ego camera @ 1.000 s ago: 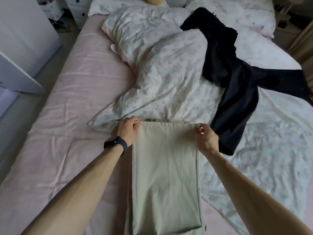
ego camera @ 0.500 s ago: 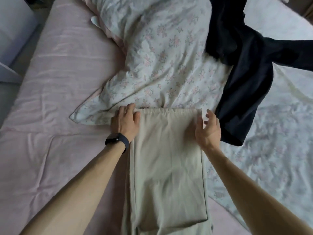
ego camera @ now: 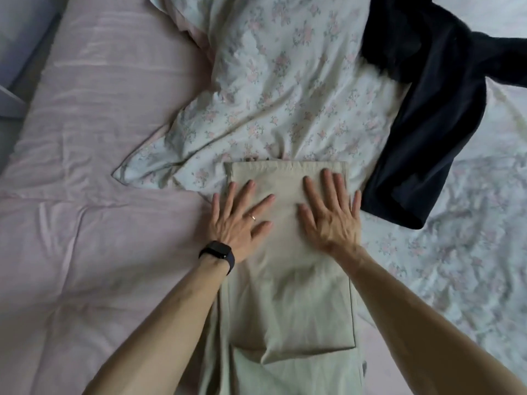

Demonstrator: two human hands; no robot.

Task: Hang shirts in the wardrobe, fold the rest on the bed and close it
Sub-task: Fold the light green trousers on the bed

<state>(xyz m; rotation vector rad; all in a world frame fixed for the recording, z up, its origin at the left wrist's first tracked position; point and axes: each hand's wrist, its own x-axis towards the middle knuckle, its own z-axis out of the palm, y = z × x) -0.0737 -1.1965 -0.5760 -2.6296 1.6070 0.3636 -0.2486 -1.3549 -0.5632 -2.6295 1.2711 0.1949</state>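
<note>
A pair of beige trousers (ego camera: 288,303) lies folded lengthwise on the bed, its far hem toward the pillows. My left hand (ego camera: 239,218) lies flat on the upper left part of the fold, fingers spread, a black watch on the wrist. My right hand (ego camera: 330,215) presses flat on the upper right part, fingers straight. A dark navy garment (ego camera: 427,115) sprawls unfolded on the duvet to the right, its near sleeve end close to my right hand.
A floral duvet (ego camera: 285,89) covers the middle and right of the bed. The pink sheet (ego camera: 94,195) shows on the left. A white furniture edge (ego camera: 11,106) and grey floor sit at the far left.
Both hands let go of the trousers' far edge and came down flat onto the fold. The view tilted down and closer to the bed.
</note>
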